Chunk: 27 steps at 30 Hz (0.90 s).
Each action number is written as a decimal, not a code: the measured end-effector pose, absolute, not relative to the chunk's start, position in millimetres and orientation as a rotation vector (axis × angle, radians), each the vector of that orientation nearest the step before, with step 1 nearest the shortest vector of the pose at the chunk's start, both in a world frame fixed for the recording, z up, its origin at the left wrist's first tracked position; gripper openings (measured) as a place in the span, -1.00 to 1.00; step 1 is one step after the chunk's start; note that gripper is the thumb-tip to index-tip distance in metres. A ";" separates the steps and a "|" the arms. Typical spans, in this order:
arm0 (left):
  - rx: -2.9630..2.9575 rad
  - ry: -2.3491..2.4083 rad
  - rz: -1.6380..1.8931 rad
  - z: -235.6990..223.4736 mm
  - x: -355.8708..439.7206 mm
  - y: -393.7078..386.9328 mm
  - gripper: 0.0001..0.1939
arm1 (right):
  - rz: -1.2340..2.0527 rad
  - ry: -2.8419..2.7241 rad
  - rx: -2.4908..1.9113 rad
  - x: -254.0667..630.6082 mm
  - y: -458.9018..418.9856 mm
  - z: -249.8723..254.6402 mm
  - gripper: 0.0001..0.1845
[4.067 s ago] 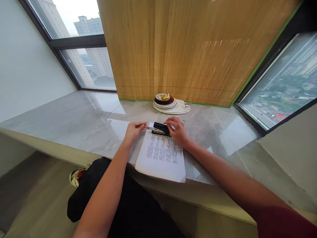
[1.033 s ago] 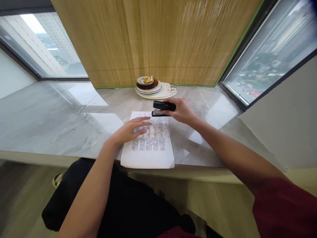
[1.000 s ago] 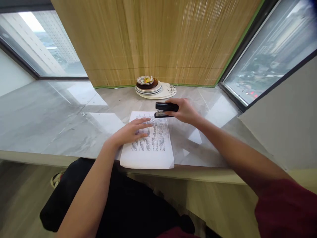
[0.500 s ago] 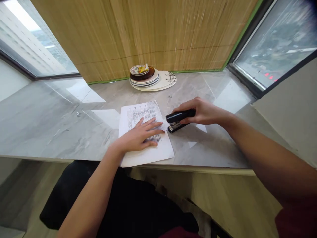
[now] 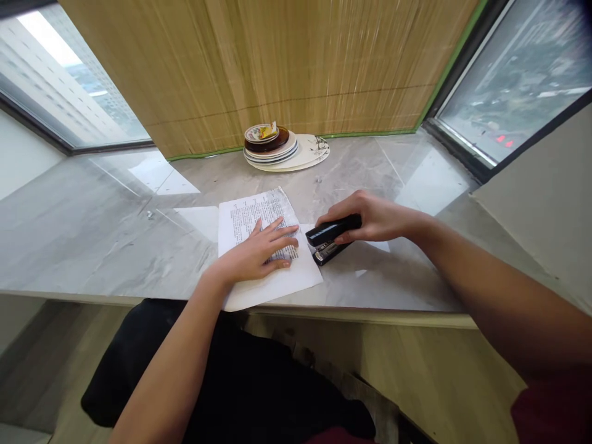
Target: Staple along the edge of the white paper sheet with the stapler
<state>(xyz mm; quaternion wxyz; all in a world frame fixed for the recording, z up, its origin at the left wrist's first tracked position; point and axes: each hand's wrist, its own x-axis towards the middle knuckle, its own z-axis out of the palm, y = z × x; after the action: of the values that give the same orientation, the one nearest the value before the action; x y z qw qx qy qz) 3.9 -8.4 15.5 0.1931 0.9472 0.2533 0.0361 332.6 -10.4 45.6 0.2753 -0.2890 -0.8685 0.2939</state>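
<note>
Printed paper (image 5: 245,216) lies on the grey marble-look ledge, close to the front edge; whether it is one sheet or a stack I cannot tell. My left hand (image 5: 256,250) rests flat on it with fingers spread, covering part of the text. My right hand (image 5: 372,216) grips a black stapler (image 5: 330,231) from behind and above. The stapler's jaws stand apart and point left, with its front end right at the paper's right edge. Whether the edge sits between the jaws is hard to make out.
A stack of plates (image 5: 271,148) with an oval plate (image 5: 312,151) at its base stands at the back, before a bamboo blind (image 5: 287,68). A small crumpled scrap (image 5: 149,214) lies to the left. Windows flank the ledge (image 5: 115,259); its front edge runs above my lap.
My right hand has brought the stapler slightly left and nearer to me, up to the paper's edge. The paper has shifted and turned a little leftward under my left hand.
</note>
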 end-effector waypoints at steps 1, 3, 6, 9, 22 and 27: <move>2.659 0.689 0.099 15.8 3.6 -8.4 -0.60 | 0.812 -2.382 -0.762 329.7 -11.5 45.8 -0.65; 2.658 0.609 0.083 16.8 3.3 -8.3 -0.56 | 0.838 -2.438 -0.733 323.4 -13.0 44.9 -0.65; 2.653 0.506 0.057 18.9 3.6 -8.0 -0.47 | 0.782 -2.377 -0.740 317.7 -12.9 41.2 -0.66; 2.664 0.485 0.053 19.6 3.4 -8.1 -0.45 | 0.679 -2.341 -0.808 318.6 -10.9 37.2 -0.64; 2.727 0.522 -0.003 16.0 3.0 -9.3 -0.32 | 0.566 -2.412 -0.785 308.4 -15.3 29.9 -0.59; 2.737 0.528 -0.008 16.8 3.1 -10.3 -0.36 | 0.476 -2.471 -0.853 302.9 -19.1 27.0 -0.58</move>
<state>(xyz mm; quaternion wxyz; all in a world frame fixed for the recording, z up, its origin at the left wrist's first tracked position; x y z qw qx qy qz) 3.1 -10.3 16.8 0.1761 0.9665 0.1866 -0.0029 302.9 -19.1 27.0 0.2401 -0.3116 -0.9028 0.1740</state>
